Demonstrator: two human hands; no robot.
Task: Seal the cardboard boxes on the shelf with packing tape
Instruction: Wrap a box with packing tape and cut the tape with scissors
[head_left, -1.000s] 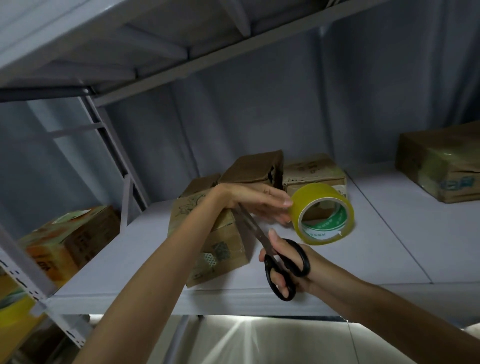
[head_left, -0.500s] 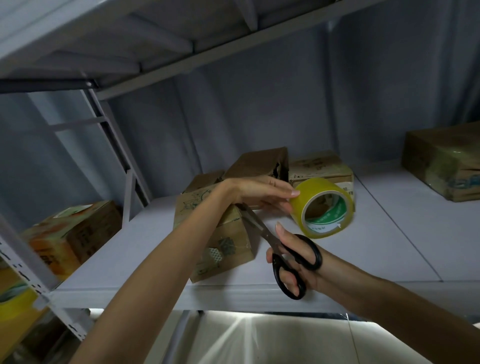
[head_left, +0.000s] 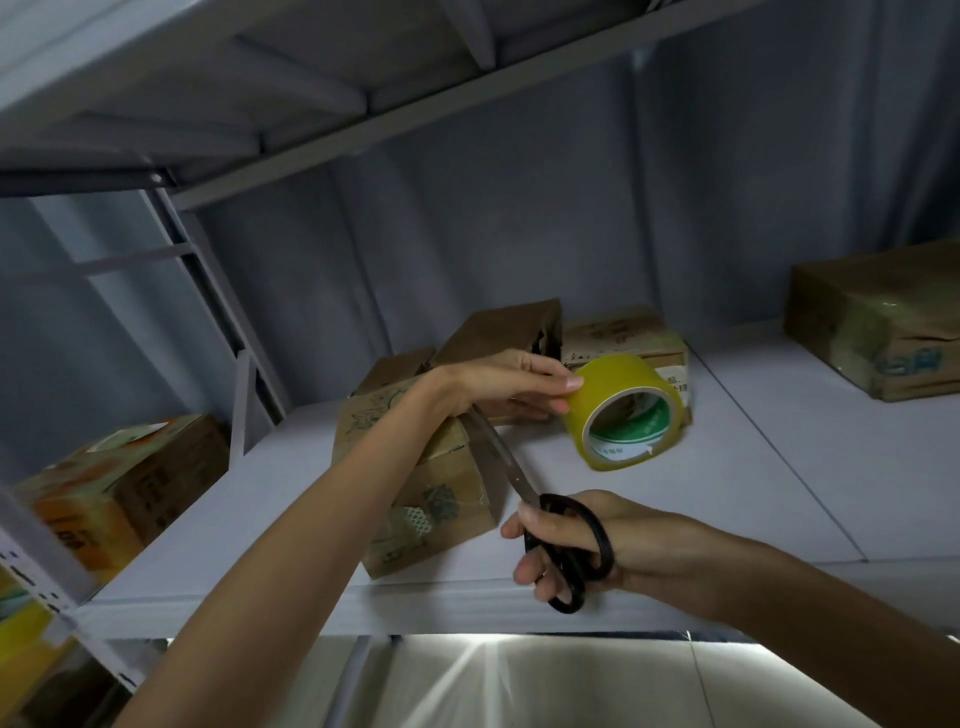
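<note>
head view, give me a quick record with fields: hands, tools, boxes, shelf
left hand: fingers on the yellow tape roll
right hand: grip through the black scissors handles, blades pointing up toward the left hand
front box: beneath the left forearm, near the shelf edge
other boxes: two behind the tape, one far right

A yellow packing tape roll stands on edge on the grey shelf, beside small brown cardboard boxes.

You see a matt grey metal shelf bearing rough brown cardboard boxes. Beside them, glossy yellow tape; your scissors show matt black plastic handles.
</note>
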